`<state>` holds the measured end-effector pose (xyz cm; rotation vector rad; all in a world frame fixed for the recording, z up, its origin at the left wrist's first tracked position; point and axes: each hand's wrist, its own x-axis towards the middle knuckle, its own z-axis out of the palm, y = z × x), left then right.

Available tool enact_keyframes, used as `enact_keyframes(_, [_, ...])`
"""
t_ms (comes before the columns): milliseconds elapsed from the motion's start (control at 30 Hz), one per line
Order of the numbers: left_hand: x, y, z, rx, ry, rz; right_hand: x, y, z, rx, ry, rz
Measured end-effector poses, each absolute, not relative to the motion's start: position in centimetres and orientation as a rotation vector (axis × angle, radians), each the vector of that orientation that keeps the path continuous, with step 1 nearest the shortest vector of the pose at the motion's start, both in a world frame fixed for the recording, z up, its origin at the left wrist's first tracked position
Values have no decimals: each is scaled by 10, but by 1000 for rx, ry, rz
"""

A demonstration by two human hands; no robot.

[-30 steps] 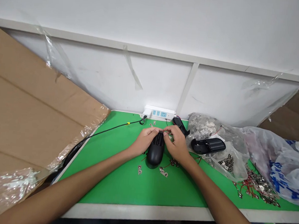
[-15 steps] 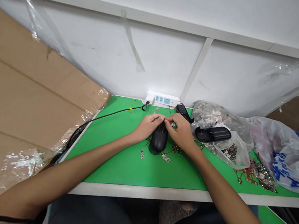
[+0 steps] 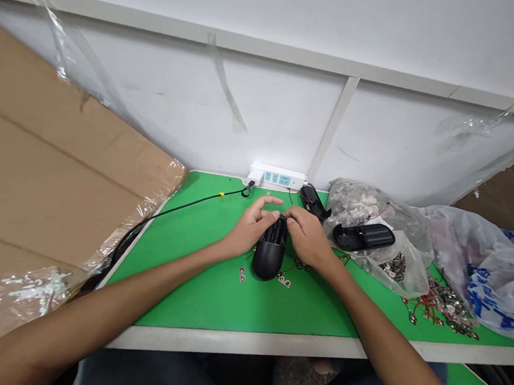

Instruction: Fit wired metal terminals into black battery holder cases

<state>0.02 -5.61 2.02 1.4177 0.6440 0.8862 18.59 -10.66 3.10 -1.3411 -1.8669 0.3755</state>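
A rounded black plastic housing point(image 3: 268, 260), with an open slotted compartment at its far end, stands on the green tabletop between my hands. My left hand point(image 3: 253, 226) grips its left side, the thumb pressed at the far end and the index finger stretched out above it. On the other side, my right hand point(image 3: 304, 234) has its fingers curled and pinched against the far right edge. Whatever the right fingertips press is too small to make out. Small metal contact plates point(image 3: 284, 281) lie close to the housing, some with red wires partly under my right hand.
A white power strip point(image 3: 279, 178) with a plugged-in black cable point(image 3: 195, 200) stands by the wall. Two similar black housings point(image 3: 365, 237) point(image 3: 312, 201) lie right, near plastic bags point(image 3: 489, 273) and a pile of wired metal contacts point(image 3: 447, 305). Cardboard point(image 3: 64, 173) leans at left.
My left index finger has lifted and straightened away from the housing's far end. The two hands have parted slightly, showing more of the slotted compartment. The camera view has tilted up a little.
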Motion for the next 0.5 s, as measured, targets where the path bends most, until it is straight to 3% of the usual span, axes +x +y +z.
enact_keyframes(500, [-6,-62,15,1696,597,827,178,-116,43,-1413,-1990,396])
